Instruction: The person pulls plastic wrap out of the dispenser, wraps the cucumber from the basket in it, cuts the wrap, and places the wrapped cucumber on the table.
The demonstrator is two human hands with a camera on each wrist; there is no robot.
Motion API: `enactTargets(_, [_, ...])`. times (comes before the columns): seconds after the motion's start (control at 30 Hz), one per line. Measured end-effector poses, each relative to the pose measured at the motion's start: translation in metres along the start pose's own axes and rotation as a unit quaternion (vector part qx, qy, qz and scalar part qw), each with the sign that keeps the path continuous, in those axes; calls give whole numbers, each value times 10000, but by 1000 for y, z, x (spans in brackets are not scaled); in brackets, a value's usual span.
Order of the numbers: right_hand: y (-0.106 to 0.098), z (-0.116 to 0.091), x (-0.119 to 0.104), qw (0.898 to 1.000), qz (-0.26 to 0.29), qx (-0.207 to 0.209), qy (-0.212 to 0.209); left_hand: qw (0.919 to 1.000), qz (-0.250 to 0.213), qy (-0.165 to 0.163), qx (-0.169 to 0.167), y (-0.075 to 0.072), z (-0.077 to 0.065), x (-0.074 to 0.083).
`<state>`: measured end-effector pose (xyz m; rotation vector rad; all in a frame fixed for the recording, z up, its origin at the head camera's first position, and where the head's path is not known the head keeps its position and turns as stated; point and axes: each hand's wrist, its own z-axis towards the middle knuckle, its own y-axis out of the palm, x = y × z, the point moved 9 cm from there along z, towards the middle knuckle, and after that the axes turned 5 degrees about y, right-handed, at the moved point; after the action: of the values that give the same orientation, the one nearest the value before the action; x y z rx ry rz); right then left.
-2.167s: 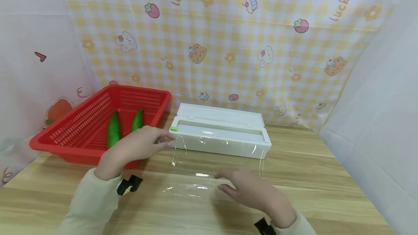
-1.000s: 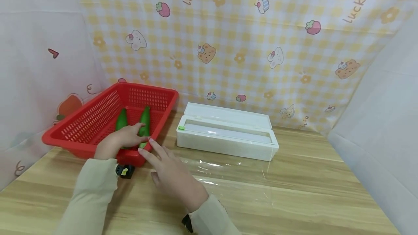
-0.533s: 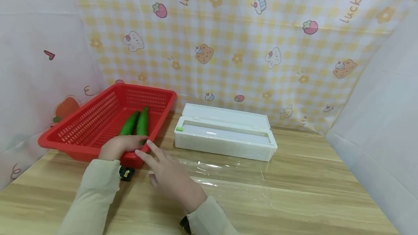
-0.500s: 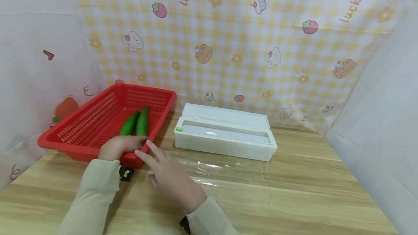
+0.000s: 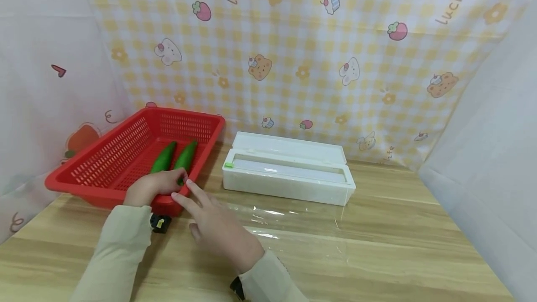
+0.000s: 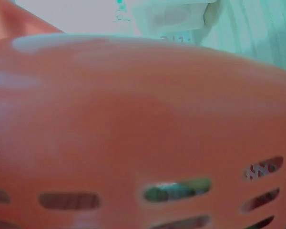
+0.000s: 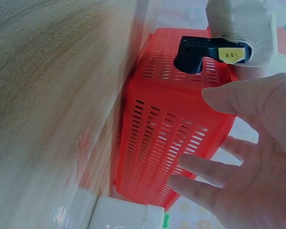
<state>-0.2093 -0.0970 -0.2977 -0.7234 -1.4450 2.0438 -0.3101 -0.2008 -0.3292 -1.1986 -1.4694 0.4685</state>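
Two green cucumbers lie in the red plastic basket in the head view: a left cucumber and a right cucumber. My left hand reaches over the near rim and grips the near end of the right cucumber, its fingers curled and partly hidden. My right hand rests its extended fingertips on the basket's near right corner; in the right wrist view its fingers are spread beside the slotted wall. The left wrist view is mostly filled by the basket wall.
Right of the basket, a white cling film dispenser stands with its lid raised and a small green slider at its left end. A sheet of clear cling film stretches from it over the wooden table. A patterned curtain hangs behind.
Both hands have left the cling film and come to the basket on the left. My left hand has taken hold of the right cucumber, whose far end has swung right, away from the other cucumber.
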Motion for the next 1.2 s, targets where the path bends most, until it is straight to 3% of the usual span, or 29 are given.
enactTargets(0.17, [2,-1,2,10000,8,-81,21,9978,-56,53,658,-11,0,2])
enactTargets(0.27, [2,0,2,9999,-4,-126,20,9947,-94,-132,1016,-18,-1,0])
enactTargets(0.47, [4,-1,3,9996,-96,-245,70,9884,-292,-465,1417,-28,-2,-2])
enactTargets(0.6, [6,-1,2,9996,-205,-205,-13,9802,-354,-501,1880,-39,-7,2])
enactTargets(0.8, [9,-2,2,9988,-365,-294,-141,9622,-523,-462,2631,-58,-27,16])
enactTargets(1.0, [-5,-8,16,9956,592,-715,124,9434,-508,1,3278,-80,-51,36])
enactTargets(1.2, [-53,-20,61,9794,1725,-147,1042,9425,-785,520,3207,-85,-64,58])
